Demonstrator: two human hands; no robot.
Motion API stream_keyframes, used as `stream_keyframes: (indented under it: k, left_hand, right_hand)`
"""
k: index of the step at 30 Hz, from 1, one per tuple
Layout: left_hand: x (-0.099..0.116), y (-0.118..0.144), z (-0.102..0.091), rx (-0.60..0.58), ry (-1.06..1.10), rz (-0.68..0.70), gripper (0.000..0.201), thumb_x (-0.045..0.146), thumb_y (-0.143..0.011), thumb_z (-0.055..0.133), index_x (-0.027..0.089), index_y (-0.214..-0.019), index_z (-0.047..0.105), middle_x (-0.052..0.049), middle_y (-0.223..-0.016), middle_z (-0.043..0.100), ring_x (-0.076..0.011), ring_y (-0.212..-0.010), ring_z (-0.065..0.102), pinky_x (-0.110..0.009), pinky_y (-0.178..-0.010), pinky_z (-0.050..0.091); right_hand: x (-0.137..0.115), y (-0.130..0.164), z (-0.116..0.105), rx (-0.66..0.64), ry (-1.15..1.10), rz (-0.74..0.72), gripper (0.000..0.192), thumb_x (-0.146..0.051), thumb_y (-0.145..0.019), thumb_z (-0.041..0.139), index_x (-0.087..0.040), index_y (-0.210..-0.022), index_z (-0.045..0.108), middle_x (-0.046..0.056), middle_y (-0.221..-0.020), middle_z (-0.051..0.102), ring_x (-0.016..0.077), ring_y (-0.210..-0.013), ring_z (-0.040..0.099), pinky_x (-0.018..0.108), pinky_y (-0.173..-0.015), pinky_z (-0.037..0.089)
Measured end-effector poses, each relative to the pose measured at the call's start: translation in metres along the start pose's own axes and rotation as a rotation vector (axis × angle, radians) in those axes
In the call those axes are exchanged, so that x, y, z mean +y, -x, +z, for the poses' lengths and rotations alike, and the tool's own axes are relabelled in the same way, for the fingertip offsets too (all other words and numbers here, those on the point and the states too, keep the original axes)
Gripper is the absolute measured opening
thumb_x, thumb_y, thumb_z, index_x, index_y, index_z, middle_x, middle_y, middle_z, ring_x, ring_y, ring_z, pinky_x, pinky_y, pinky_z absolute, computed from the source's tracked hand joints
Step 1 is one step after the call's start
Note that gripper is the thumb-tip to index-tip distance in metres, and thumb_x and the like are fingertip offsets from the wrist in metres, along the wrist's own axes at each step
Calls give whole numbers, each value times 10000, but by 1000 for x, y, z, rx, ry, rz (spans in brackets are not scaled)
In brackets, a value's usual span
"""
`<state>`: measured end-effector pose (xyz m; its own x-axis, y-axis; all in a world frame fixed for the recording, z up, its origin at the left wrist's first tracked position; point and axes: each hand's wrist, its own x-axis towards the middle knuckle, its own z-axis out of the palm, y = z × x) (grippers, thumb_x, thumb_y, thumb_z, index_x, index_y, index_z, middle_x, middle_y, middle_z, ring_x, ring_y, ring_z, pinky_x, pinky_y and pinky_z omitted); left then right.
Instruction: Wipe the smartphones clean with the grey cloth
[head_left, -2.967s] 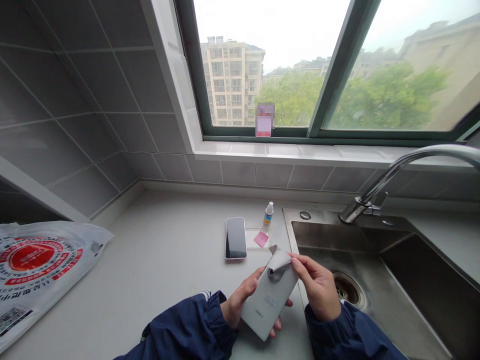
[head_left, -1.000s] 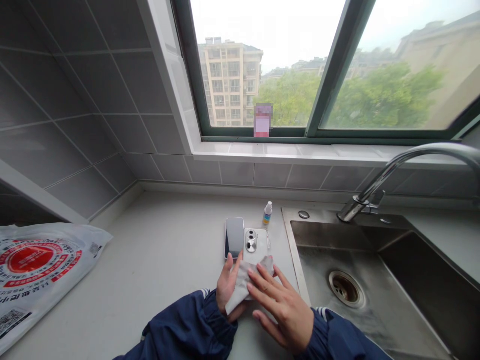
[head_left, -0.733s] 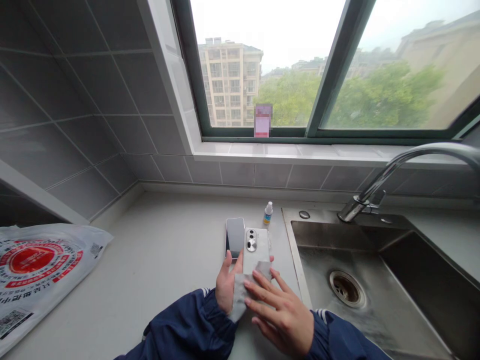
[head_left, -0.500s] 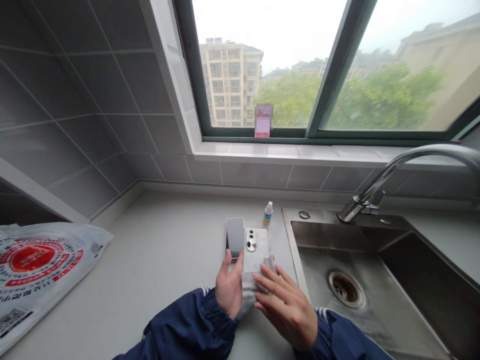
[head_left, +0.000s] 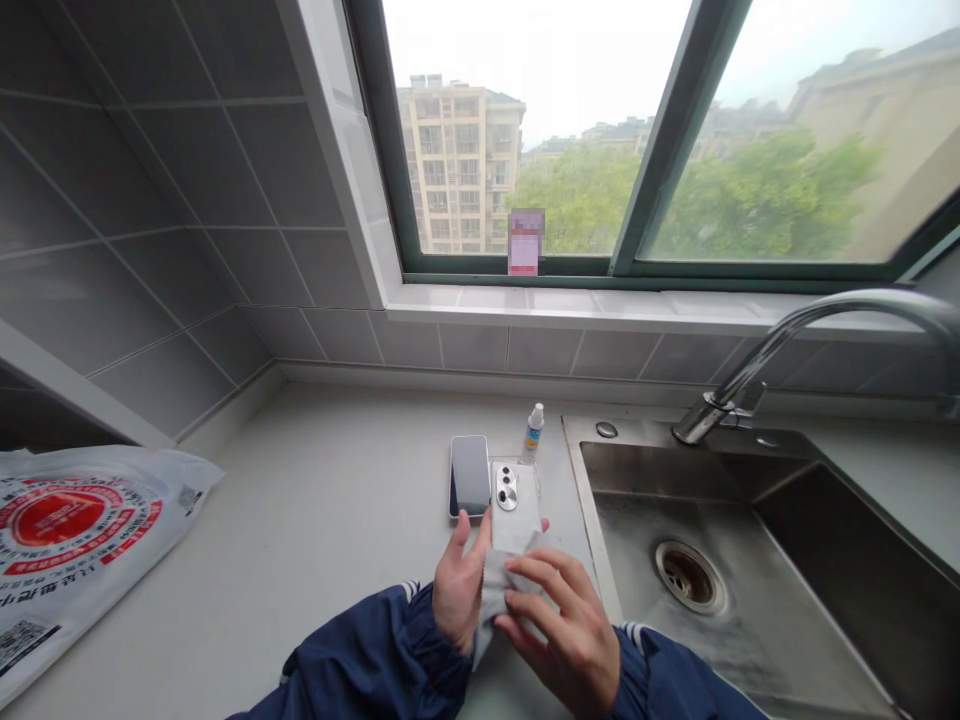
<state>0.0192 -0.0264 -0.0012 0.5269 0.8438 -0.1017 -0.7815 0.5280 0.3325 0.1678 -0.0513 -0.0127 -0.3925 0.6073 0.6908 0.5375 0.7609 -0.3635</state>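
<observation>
Lying under both hands (head_left: 457, 575), white phone (head_left: 514, 505); cloth (head_left: 495, 580) between.

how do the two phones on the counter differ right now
The white phone lies back up, camera lenses showing, gripped by the left hand while the right hand presses a cloth on it. The dark phone lies screen up, untouched. Both rest flat, side by side.

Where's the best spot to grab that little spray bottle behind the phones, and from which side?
Grip the small spray bottle around its body just under the white cap, probably coming from above. It stands upright and slim on the counter, with the white phone right in front and the sink rim beside it, so the top is the freest approach.
</observation>
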Motion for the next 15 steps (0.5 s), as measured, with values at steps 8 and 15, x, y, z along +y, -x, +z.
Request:
stream_keyframes:
  k: [8, 15]
  left_hand:
    - [-4, 0, 4, 41, 26, -4, 783, 682, -880, 319, 217, -1507, 266, -135, -1035, 674, -268, -975, 641, -436, -883, 482]
    - [0, -2, 3, 2, 24, 62, 774, 683, -886, 286, 195, -1487, 298, -194, -1271, 587, -333, -1118, 583, -489, -967, 395]
  right_hand:
    - [-2, 8, 9, -34, 3, 50, 106, -293, -913, 636, -190, -898, 655, 20, -699, 527, 136, -586, 495, 256, -527, 395]
    - [17, 4, 0, -127, -77, -20, 93, -265, -929, 615, -176, -904, 626, 40, -737, 538, 153, -645, 505, 261, -572, 405]
